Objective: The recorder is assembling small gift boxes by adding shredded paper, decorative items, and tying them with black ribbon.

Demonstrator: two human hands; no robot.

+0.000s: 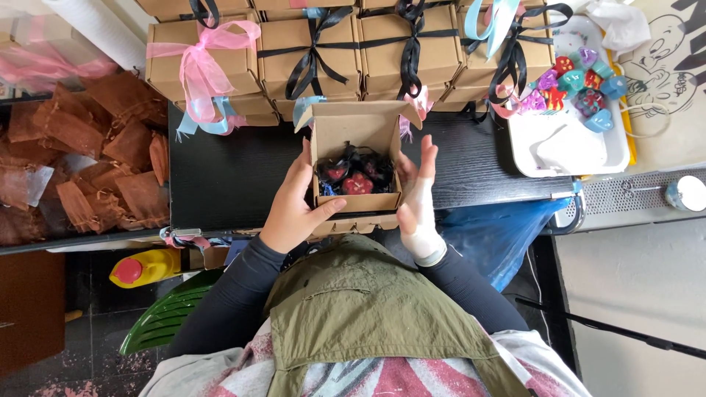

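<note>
— How far along? 
— Left hand [294, 209] cups the open box [357, 158] at the desk [220, 176] edge, grip wrapped on its side; right hand [418, 198] lies flat against the other side, fingers spread. It's filled with red hearts [357, 184], lid up, no ribbon yet. 
— And behind? 
— At twelve o'clock, tied boxes [368, 48] stacked; at two, a tray [559, 147] of loose hearts.

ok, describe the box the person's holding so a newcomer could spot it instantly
Start at the black table with its back row of ribbon-tied kraft boxes. At the near edge, the left hand and right hand flank one small kraft box. Unlike the tied ones, it is open, flaps up, with no ribbon, showing red heart-shaped pieces on dark shredded filler.
</note>
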